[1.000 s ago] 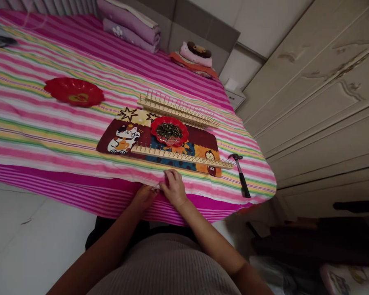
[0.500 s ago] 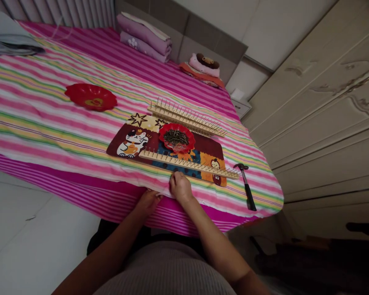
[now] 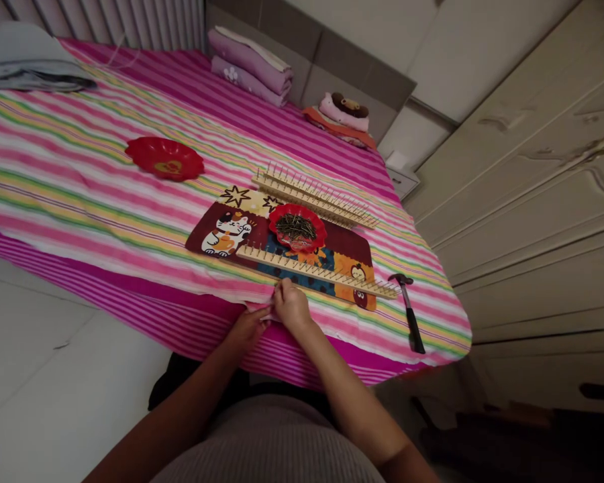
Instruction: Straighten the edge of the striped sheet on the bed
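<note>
Wooden strips (image 3: pixel 312 270), mid-frame, nail-studded; loose nails (image 3: pixel 296 227) left in dish (image 3: pixel 321 235). My left hand (image 3: pixel 249 327) pinches cloth edge (image 3: pixel 253 306); right hand's (image 3: pixel 292 307) fingers curled (grip unclear).

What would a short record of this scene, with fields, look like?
Left hand: at striped cloth edge
Right hand: beside left hand, same edge
Grip: cannot tell whether either pinches cloth
Red bowl: holds nails, on patterned mat
Near wooden strip: nail-studded, on mat
Hammer: right of mat
Red plate: on cloth, left of mat

cloth (image 3: pixel 105 235): pink, white, yellow, green stripes | mat (image 3: pixel 351 244): maroon, blue, orange, cat-printed | bowl (image 3: pixel 322 233): red
</note>
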The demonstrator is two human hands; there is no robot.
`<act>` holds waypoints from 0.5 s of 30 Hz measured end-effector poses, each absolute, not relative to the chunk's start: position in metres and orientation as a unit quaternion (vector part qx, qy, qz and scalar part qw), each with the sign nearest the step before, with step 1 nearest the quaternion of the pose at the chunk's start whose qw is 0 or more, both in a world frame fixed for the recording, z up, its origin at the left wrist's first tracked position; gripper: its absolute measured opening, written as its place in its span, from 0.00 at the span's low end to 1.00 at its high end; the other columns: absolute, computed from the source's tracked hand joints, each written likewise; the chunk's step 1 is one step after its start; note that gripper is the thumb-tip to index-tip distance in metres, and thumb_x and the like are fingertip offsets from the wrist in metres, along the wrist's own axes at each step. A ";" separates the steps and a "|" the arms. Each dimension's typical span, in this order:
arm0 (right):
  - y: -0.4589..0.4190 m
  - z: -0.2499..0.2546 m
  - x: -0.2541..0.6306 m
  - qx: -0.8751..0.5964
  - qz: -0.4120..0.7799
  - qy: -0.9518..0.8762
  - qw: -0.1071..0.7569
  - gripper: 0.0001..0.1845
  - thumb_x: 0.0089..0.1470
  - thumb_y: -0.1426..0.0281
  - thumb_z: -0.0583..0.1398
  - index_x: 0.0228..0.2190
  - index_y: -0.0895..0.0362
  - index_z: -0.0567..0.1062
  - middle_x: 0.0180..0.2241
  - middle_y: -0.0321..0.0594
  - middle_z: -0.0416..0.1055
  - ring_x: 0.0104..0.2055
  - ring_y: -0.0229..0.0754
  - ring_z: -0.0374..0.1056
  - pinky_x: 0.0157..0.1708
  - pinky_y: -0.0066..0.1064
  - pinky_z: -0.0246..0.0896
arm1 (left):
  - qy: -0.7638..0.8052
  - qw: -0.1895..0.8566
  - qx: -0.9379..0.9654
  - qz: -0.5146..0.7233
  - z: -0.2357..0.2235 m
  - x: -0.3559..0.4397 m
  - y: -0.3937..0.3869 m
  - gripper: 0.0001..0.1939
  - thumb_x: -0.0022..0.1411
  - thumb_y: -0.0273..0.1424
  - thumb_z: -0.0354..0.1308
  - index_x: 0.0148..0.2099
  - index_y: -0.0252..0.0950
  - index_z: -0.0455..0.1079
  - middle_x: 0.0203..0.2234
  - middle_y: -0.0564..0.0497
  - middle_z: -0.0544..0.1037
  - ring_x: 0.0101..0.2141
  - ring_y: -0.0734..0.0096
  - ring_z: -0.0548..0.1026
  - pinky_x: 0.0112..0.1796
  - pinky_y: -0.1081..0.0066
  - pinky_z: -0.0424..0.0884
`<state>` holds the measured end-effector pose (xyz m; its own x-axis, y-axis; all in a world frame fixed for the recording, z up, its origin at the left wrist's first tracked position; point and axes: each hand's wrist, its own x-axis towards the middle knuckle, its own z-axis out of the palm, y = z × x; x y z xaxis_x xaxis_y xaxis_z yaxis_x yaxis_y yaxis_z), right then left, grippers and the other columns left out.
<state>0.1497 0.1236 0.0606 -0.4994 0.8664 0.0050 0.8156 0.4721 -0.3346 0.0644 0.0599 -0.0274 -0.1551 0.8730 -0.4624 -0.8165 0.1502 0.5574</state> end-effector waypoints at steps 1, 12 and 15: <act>0.126 0.060 0.149 -0.500 0.163 -0.842 0.119 0.08 0.58 0.72 0.50 0.36 0.57 0.69 0.28 0.40 0.74 0.29 0.41 0.69 0.29 0.28 0.56 | 0.389 0.650 0.030 0.652 -0.026 0.064 0.060 0.12 0.40 0.24 0.70 0.31 0.34 0.74 0.25 0.51 0.79 0.28 0.70 0.75 0.28 0.74 0.65; 0.135 0.040 0.166 -0.409 0.298 -0.820 0.267 0.09 0.59 0.70 0.49 0.35 0.54 0.68 0.32 0.37 0.75 0.34 0.39 0.71 0.37 0.29 0.65 | 0.371 0.659 0.002 0.655 -0.015 0.064 0.056 0.16 0.42 0.21 0.70 0.36 0.33 0.75 0.28 0.50 0.80 0.27 0.73 0.75 0.26 0.76 0.66; 0.136 0.036 0.180 -0.371 0.277 -0.852 0.242 0.15 0.56 0.76 0.48 0.41 0.56 0.71 0.39 0.41 0.75 0.42 0.40 0.71 0.44 0.31 0.65 | 0.374 0.659 0.003 0.653 -0.015 0.064 0.056 0.15 0.42 0.22 0.70 0.36 0.33 0.75 0.28 0.51 0.80 0.28 0.73 0.75 0.27 0.76 0.67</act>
<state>0.1797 0.1364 0.0358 -0.6069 0.7673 0.2072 0.4986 0.5707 -0.6525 0.0640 0.0559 -0.0151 -0.1325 0.8618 -0.4896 -0.8577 0.1479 0.4924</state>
